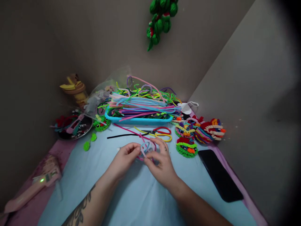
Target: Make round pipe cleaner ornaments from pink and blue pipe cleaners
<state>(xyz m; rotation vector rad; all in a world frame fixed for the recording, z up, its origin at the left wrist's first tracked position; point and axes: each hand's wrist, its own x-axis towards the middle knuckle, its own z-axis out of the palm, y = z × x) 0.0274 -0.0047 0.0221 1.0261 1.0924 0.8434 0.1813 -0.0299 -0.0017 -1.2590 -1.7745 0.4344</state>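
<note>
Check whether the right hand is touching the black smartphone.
Apart: the head view shows bare light-blue cloth between the right hand and the black smartphone.

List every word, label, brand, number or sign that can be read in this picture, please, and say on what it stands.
No text can be read.
Pink tool with a green light: any marking is too small and blurred.
Right hand: its dark mark is too small to make out.
Black phone: no writing shows.
Scissors: no brand can be read.
</note>
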